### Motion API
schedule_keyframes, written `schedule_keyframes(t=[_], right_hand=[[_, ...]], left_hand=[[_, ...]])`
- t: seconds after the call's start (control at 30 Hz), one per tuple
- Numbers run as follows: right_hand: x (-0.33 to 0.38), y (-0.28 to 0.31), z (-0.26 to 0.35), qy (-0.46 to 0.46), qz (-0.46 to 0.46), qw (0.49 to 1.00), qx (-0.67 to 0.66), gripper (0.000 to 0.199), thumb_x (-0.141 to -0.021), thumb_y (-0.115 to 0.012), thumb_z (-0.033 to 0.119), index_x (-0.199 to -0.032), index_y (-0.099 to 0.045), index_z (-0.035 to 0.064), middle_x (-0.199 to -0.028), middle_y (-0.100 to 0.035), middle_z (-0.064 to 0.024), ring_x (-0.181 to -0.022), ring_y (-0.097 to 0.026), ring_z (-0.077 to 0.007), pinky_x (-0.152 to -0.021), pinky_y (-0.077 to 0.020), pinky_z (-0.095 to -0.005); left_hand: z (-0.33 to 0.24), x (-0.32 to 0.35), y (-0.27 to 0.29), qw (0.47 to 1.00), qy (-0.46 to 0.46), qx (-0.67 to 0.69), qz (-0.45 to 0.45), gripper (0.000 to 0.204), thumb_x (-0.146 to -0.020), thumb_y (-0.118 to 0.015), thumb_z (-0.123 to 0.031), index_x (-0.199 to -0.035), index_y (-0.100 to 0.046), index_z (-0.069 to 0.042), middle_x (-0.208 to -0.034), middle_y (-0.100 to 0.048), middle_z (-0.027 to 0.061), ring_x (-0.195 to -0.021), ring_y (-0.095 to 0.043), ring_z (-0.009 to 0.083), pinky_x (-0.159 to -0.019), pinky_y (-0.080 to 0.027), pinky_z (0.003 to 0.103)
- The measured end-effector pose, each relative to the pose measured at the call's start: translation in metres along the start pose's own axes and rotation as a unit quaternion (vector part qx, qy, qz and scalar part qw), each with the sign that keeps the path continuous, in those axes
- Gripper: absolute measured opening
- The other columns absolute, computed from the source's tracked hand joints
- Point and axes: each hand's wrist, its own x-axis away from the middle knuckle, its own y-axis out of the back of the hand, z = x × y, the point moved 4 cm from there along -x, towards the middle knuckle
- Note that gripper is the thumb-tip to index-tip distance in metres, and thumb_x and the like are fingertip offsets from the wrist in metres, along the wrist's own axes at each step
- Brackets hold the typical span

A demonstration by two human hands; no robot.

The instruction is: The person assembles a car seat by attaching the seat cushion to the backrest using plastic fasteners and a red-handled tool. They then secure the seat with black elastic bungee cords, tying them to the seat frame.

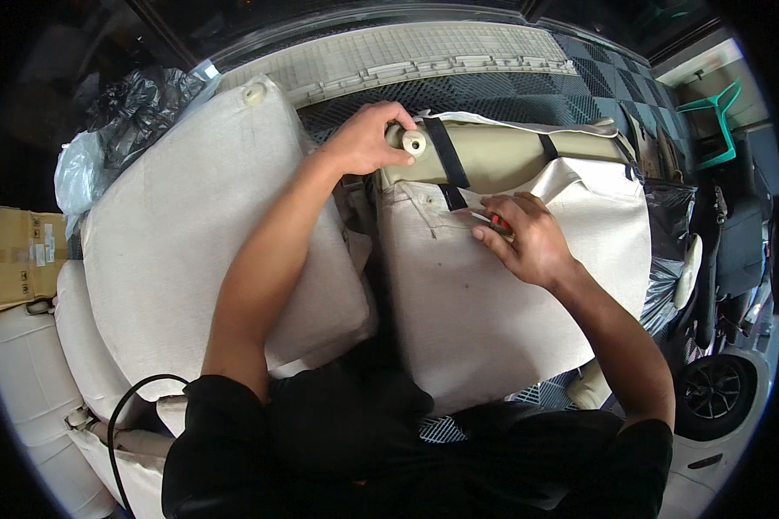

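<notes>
My left hand (368, 138) is closed on a cream round plastic piece (415, 143) with a dark hole in its middle. It holds the piece at the far left corner of a beige fabric-covered car seat part (493, 311). The fabric is folded back along the far side, baring a tan inner surface (502, 151) crossed by black strips (446, 154). My right hand (528, 238) grips a small tool (496, 223) with a red and dark handle. Its thin metal tip points left, near the loose fabric edge; the tool's exact kind is hidden by my fingers.
Another beige seat part (199, 208) lies at left, beside black and clear plastic bags (143, 104). A cardboard box (28, 255) stands far left. Beyond the seats lies a pale grid panel (407, 56). A green frame (718, 125) and a wheel (714, 389) are at right.
</notes>
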Motion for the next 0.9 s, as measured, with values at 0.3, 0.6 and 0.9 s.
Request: schedule_keyframes(t=[0.3, 0.6, 0.9], right_hand=[[0.000, -0.012, -0.005, -0.003, -0.024, 1.000, -0.006, 0.038, -0.091, -0.069, 0.034, -0.106, -0.064, -0.0003, -0.119, -0.067, -0.0184, -0.114, -0.061, -0.0344, -0.102, -0.0470, -0.0430], [0.006, 0.034, -0.022, 0.042, -0.112, 0.991, 0.059, 0.039, -0.092, -0.068, 0.038, -0.103, -0.066, 0.0008, -0.105, -0.068, -0.0148, -0.101, -0.064, -0.0293, -0.093, -0.0493, -0.0418], [0.024, 0.059, -0.062, -0.102, -0.038, 0.994, 0.000, 0.034, -0.090, -0.069, 0.016, -0.120, -0.057, 0.0061, -0.092, -0.068, -0.0153, -0.085, -0.070, -0.0298, -0.076, -0.0556, -0.0423]], left_hand=[[-0.012, 0.005, -0.004, 0.995, 0.011, -0.076, -0.056, 0.056, -0.064, -0.089, -0.022, -0.111, -0.061, -0.009, -0.111, -0.063, 0.0091, -0.111, -0.057, 0.0289, -0.098, -0.044, 0.039], [-0.004, 0.004, -0.003, 0.994, 0.065, -0.086, -0.005, 0.053, -0.068, -0.087, -0.036, -0.112, -0.069, -0.014, -0.123, -0.060, 0.0082, -0.123, -0.050, 0.0312, -0.106, -0.040, 0.042], [-0.053, -0.010, -0.021, 0.963, -0.088, -0.253, -0.017, 0.044, -0.073, -0.082, -0.024, -0.115, -0.070, -0.016, -0.139, -0.050, 0.0065, -0.132, -0.043, 0.0282, -0.111, -0.033, 0.044]])
